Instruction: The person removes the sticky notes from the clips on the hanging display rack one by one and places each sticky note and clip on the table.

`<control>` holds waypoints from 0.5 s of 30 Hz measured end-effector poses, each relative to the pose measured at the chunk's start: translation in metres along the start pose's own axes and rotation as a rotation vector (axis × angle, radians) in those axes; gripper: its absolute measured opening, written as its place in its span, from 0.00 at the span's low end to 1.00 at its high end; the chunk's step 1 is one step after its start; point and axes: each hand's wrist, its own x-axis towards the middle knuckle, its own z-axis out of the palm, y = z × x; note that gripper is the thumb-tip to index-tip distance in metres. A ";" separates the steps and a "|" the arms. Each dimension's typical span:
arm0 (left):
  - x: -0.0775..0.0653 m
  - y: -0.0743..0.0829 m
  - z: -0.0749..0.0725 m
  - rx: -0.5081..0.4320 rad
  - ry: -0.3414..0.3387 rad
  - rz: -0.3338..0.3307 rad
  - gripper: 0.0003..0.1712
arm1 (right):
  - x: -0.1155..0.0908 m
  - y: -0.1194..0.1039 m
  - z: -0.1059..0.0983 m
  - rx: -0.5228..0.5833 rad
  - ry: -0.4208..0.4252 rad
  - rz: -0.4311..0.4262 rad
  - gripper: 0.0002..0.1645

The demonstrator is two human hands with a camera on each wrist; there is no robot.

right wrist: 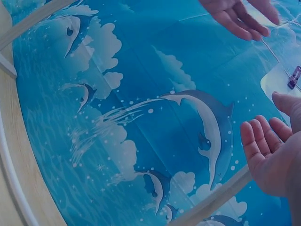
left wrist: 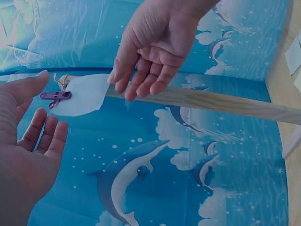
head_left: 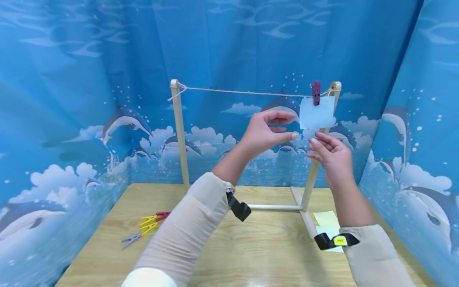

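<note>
A pale blue sheet of paper [head_left: 317,113] hangs from the string [head_left: 247,92], near its right end. A dark purple clothespin [head_left: 316,93] clips the sheet's top edge to the string. To the left of the sheet is my left hand [head_left: 267,129], thumb and fingers apart with nothing between them. Just below the sheet's lower edge, my right hand [head_left: 333,157] has loosely bent fingers and holds nothing. In the left wrist view the right thumb appears close to the paper [left wrist: 84,96]; whether it touches I cannot tell.
The string is tied between two wooden posts [head_left: 180,135] joined by a white bar [head_left: 274,207]. On the table [head_left: 258,243], several yellow, red and grey clothespins [head_left: 148,225] lie at left. Yellow and pale paper sheets [head_left: 326,219] lie at right, partly behind my right wrist.
</note>
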 end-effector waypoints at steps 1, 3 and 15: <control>0.002 0.002 0.001 -0.001 -0.002 0.004 0.23 | 0.001 0.000 0.001 0.016 -0.004 -0.002 0.31; 0.008 0.007 0.004 0.004 -0.002 0.007 0.24 | 0.002 0.000 0.003 0.062 -0.015 -0.007 0.30; 0.047 0.035 0.016 0.095 0.032 -0.061 0.25 | 0.013 -0.006 0.019 0.265 0.006 0.036 0.21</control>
